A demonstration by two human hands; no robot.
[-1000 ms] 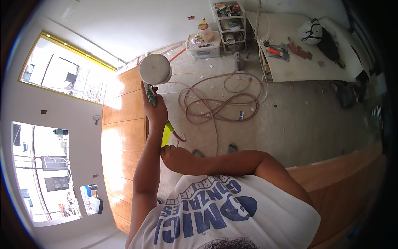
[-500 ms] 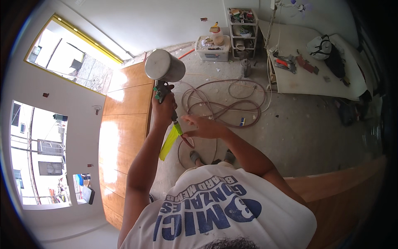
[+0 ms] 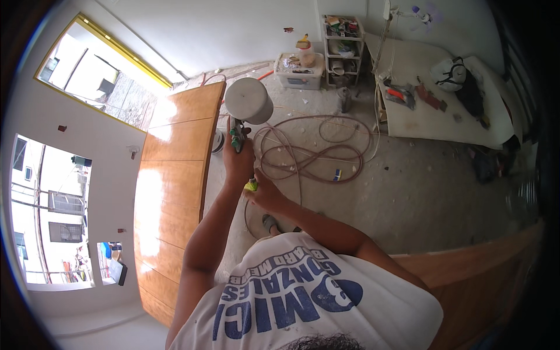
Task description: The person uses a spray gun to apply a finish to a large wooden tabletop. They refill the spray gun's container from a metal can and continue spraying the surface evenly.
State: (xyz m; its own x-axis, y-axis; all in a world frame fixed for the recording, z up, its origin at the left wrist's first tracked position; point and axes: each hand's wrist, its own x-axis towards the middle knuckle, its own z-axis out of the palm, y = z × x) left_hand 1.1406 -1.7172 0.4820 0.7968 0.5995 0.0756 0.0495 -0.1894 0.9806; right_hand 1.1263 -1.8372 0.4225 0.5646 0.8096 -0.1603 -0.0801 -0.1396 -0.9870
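My left hand [image 3: 240, 160] is closed around the handle of a spray gun [image 3: 236, 135], held upright in front of me. A round grey metal cup [image 3: 249, 100] tops the gun. Just below the handle, my right hand [image 3: 266, 195] is closed at the hose end, gripping a yellow-green strip [image 3: 251, 185], of which only a crumpled bit shows. Its fingers are partly hidden. Left of the gun stands a glossy varnished wooden panel [image 3: 175, 169], not touched by either hand.
A reddish air hose [image 3: 315, 147] lies in loops on the concrete floor. Beyond it stand a lidded plastic box [image 3: 298, 79] and a shelf rack [image 3: 343, 49]. A board-topped table [image 3: 420, 125] holding a respirator mask [image 3: 452, 76] is at right. Behind the panel sits a can [image 3: 218, 141].
My left hand and the spray gun have shifted right and slightly down. My right hand has closed on the yellow-green strip, which hung long and loose before. The can has come into view.
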